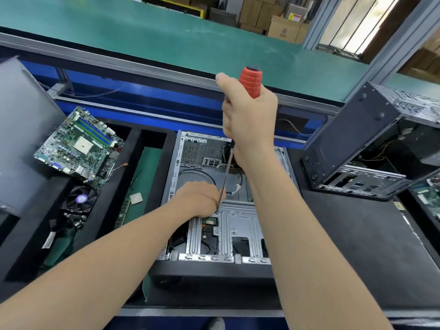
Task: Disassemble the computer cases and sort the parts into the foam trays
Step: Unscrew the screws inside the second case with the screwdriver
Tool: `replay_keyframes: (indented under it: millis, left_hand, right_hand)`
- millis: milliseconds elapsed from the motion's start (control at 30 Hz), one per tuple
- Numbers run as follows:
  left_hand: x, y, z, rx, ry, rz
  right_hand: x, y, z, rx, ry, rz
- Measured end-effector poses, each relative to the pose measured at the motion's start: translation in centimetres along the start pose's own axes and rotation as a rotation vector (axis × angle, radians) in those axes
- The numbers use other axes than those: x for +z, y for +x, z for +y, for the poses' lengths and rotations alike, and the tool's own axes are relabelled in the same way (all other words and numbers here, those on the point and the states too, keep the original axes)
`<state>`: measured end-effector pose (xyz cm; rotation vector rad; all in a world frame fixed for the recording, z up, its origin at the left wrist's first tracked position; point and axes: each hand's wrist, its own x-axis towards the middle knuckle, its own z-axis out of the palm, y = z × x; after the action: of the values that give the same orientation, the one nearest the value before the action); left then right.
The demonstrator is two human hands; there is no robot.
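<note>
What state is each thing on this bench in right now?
Middle case: lying flat, side open.
Screwdriver: near upright, tip on a drive-cage screw.
Right-hand grip: wrapped round the red handle.
Left-hand grip: fingers curled on the shaft near the tip.
Motherboard: out of its case, lying on the foam tray.
Fan: lying in a tray compartment.
Right case: tipped up, side open.

The left hand (197, 198), the right hand (250, 120) and both forearms were bare. A grey shoe toe (217, 323) showed below the counter (166, 313) front edge.
</note>
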<state>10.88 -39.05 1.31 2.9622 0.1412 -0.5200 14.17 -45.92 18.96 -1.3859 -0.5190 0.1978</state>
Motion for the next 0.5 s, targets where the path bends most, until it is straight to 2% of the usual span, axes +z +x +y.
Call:
replay_keyframes:
  millis: [200, 300, 333, 400, 500]
  left_hand:
    - [0.2, -0.1, -0.2, 0.087, 0.040, 0.068]
    - [0.0, -0.1, -0.2, 0.063, -0.001, 0.057]
    - [-0.1, -0.1, -0.2, 0.062, -0.007, 0.043]
    - [-0.3, -0.2, 0.0, 0.069, -0.005, 0.021]
    - [-0.4, -0.3, 0.0, 0.068, -0.008, 0.005]
  right_hand:
    - [-2.6, 1.6, 0.7, 0.120, 0.302, -0.724]
    - [-3.7, 2.0, 1.0, 0.178, 0.501, -0.970]
    - [-4.0, 1.9, 0.9, 0.179, 0.518, -0.974]
    - [-4.3, 1.6, 0.7, 0.150, 0.475, -0.847]
    - [-3.8, 0.4, 0.1, -0.027, 0.218, -0.455]
